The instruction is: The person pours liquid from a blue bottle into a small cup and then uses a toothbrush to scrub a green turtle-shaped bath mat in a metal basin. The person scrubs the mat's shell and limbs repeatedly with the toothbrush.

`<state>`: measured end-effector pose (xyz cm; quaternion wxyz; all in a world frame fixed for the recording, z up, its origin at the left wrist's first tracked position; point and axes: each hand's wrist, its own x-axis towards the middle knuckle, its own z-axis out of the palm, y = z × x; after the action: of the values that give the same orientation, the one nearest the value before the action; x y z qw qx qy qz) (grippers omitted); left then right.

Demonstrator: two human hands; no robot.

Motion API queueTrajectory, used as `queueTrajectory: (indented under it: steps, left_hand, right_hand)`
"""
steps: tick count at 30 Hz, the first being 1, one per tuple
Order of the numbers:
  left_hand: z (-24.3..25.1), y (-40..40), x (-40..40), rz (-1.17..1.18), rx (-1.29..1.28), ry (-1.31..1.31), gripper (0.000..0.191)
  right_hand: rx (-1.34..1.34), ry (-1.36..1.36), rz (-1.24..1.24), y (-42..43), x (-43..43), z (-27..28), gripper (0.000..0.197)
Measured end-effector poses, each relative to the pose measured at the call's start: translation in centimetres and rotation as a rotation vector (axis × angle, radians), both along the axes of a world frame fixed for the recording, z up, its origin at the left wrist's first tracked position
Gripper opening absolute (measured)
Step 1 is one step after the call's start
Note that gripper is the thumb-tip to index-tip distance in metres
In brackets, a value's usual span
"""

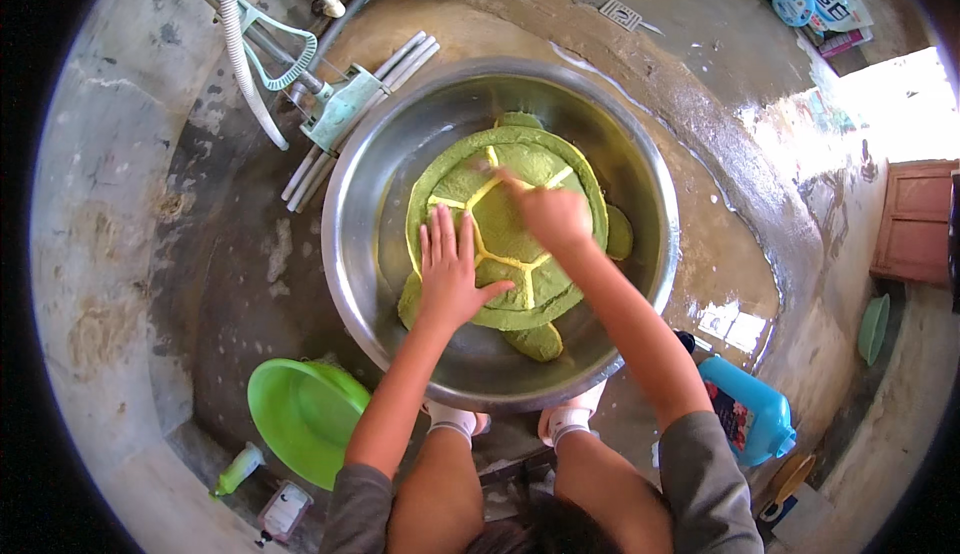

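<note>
A green plush turtle with yellow shell lines lies in a wide metal basin. Its flippers show around the rim of the shell. My left hand rests flat on the left side of the shell, fingers pointing away from me and thumb out to the right. Over the upper right of the shell is my right hand, blurred by motion, with its fingers curled. Something thin and pinkish stretches from it towards the shell's top left; the blur hides whether this is a finger or a held tool.
A squeeze mop lies at the upper left beside a pale hose. A green plastic basin leans at lower left, near a bottle. On the right lies a blue jug. Wet concrete floor surrounds the basin; a drain cover is beyond.
</note>
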<state>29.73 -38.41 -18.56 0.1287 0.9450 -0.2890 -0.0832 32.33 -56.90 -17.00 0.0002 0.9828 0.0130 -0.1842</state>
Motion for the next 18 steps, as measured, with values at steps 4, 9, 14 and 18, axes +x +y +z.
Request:
queueTrajectory:
  steps: [4,9,14,18]
  left_hand:
    - [-2.2,2.1,-0.7,0.498,-0.406,0.095,0.089]
    - [-3.4,4.6,2.4,0.888,-1.263,0.846,0.039]
    - [-3.5,4.1,2.3,0.814,-1.333,0.848,0.037]
    - [-3.9,4.5,2.1,0.841,-1.355,0.827,0.040]
  right_hand:
    - [-0.024,-0.005,-0.218,-1.0,1.7,0.3,0.063]
    - [0.098,0.073,0.190,7.0,-0.2,1.3,0.056]
    - [-0.073,-0.029,-0.060,0.5,2.8,1.2,0.055]
    - [0.102,0.041,0.151,4.7,-1.5,1.3,0.070]
